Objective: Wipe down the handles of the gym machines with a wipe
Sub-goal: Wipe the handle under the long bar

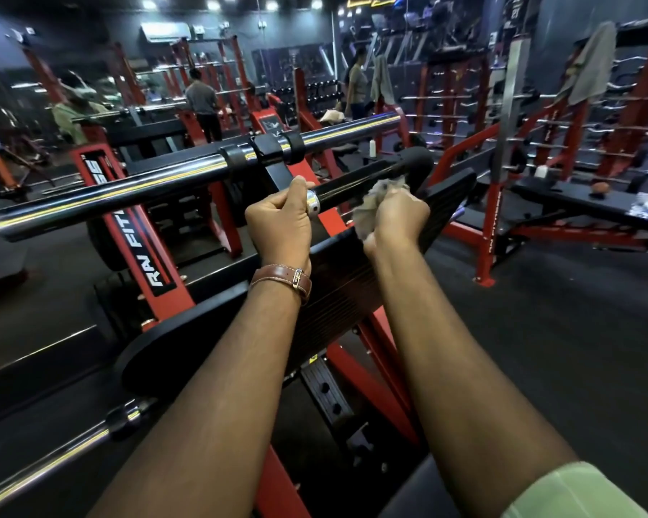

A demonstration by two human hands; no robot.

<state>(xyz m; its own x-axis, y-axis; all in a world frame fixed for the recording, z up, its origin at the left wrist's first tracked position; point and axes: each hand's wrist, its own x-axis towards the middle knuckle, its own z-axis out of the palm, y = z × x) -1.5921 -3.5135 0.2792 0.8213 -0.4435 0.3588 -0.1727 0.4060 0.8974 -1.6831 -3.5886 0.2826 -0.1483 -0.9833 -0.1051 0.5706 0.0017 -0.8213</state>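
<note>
handle [347,192], a black bar with a chrome cap on its near end, sits at the centre of the view and runs up toward two o'clock. it looks stiff and fixed to the machine, so it should take firm rubbing without giving; the black part seems grippy, the chrome cap slick. the wipe [375,203], pale and crumpled, looks soft and light, best bunched in the fist as it is. the right hand [397,214] grips the wipe, fingers curled, pressed against the handle. at nine o'clock of it the left hand [281,222] is curled round the capped end, steadying it, a brown watch strap [281,281] on the wrist. beyond, at eleven o'clock, a long chrome bar [165,185] crosses the red frame [128,218].
</note>
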